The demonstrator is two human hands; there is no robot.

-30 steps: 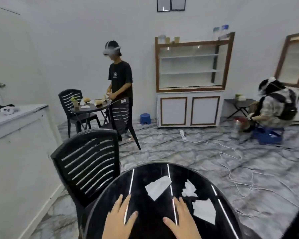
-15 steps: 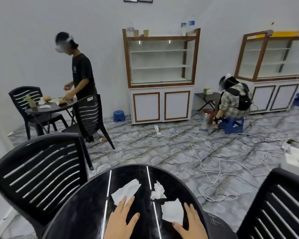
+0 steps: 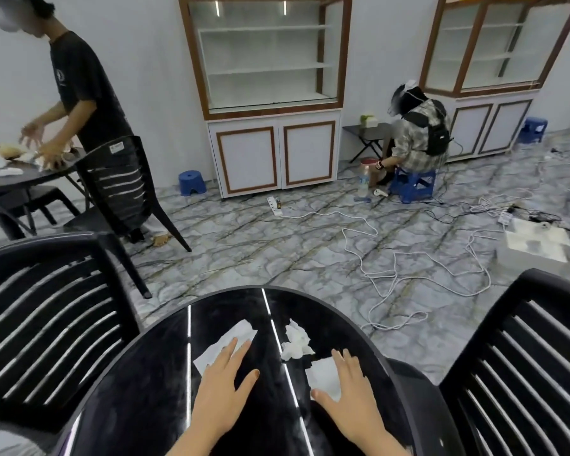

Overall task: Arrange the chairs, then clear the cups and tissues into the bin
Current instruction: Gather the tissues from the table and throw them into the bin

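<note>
A round glossy black table (image 3: 152, 383) lies in front of me. My left hand (image 3: 226, 385) rests flat on it, fingers spread, fingertips over a flat white tissue (image 3: 241, 334). My right hand (image 3: 349, 394) lies flat with its fingers partly on a second flat tissue (image 3: 323, 376). A crumpled tissue (image 3: 296, 343) sits between the two, untouched. One black slatted chair (image 3: 43, 327) stands at the table's left, another (image 3: 524, 366) at its right. No cup or bin shows near me.
White cables (image 3: 395, 278) trail over the marble floor beyond the table. A person stands at a second black table (image 3: 20, 177) far left, with a chair (image 3: 122, 189) beside it. Another person sits on a blue stool (image 3: 412, 189) by the cabinets (image 3: 273, 153). A white box (image 3: 533, 248) lies at right.
My view has swung right and downward, bringing the right chair into sight. Both hands slid forward over the table onto the two flat tissues.
</note>
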